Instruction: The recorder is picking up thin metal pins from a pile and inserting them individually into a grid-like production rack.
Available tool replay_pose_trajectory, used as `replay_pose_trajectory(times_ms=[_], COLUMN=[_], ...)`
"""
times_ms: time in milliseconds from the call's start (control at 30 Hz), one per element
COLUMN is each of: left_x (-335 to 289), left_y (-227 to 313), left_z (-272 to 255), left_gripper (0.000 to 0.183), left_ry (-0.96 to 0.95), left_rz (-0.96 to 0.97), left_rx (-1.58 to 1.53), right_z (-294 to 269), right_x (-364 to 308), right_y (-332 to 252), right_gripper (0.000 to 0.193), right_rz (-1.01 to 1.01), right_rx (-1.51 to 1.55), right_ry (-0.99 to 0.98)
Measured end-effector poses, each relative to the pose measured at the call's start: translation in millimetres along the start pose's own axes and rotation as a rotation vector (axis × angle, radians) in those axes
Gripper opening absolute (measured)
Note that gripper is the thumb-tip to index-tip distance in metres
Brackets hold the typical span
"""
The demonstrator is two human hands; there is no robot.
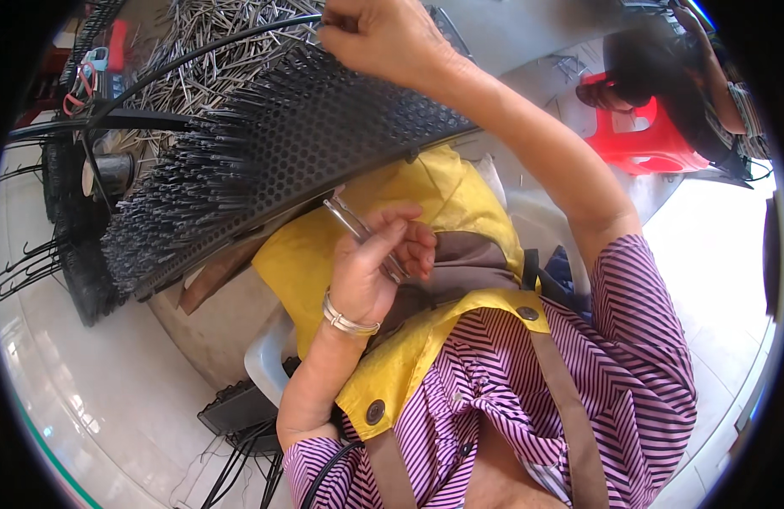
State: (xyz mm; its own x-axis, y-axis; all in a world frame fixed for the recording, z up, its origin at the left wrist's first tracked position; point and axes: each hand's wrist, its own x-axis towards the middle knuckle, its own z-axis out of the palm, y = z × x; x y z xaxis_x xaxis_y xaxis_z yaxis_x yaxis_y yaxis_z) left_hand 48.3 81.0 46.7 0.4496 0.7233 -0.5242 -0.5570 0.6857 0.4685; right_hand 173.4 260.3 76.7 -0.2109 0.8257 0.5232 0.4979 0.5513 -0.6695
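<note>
The perforated panel (324, 127) looks like matt black plastic or coated metal, its face pitted all over with small round holes; I cannot tell which material it is. Thin dark rods (167, 220) bristle from it, dull and slightly grey at the tips. Behind lies a heap of bare metal pins (214, 42), silvery with a faint shine. The left hand (379, 263) holds slim pins (358, 229) of bright, glossy metal, and a polished metal bangle (348, 322) rings the wrist. The yellow apron (426, 204) is smooth cloth with a soft sheen. The striped shirt (630, 356) is matt woven fabric. The red stool (646, 140) is glossy plastic. The floor (95, 390) is pale, polished tile.
</note>
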Motion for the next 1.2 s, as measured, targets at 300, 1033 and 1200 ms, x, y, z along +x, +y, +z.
replay_pose_trajectory(times_ms=[300,1033,1200], left_x=[0,5,6], left_y=[-2,15,17], left_z=[-3,5,20], left_gripper=[0.023,0.026,0.026], left_ry=[-0.011,-0.122,-0.303], left_rz=[0.009,0.016,-0.156], left_rx=[-0.018,-0.018,0.062], right_z=[6,-60,-57], right_x=[-1,-94,-92], right_y=[5,-26,-51], right_gripper=[0.010,0.016,0.026], right_rz=[-0.241,0.280,0.586], right_rx=[-0.116,0.355,0.665], right_ry=[-0.003,-0.087,-0.629])
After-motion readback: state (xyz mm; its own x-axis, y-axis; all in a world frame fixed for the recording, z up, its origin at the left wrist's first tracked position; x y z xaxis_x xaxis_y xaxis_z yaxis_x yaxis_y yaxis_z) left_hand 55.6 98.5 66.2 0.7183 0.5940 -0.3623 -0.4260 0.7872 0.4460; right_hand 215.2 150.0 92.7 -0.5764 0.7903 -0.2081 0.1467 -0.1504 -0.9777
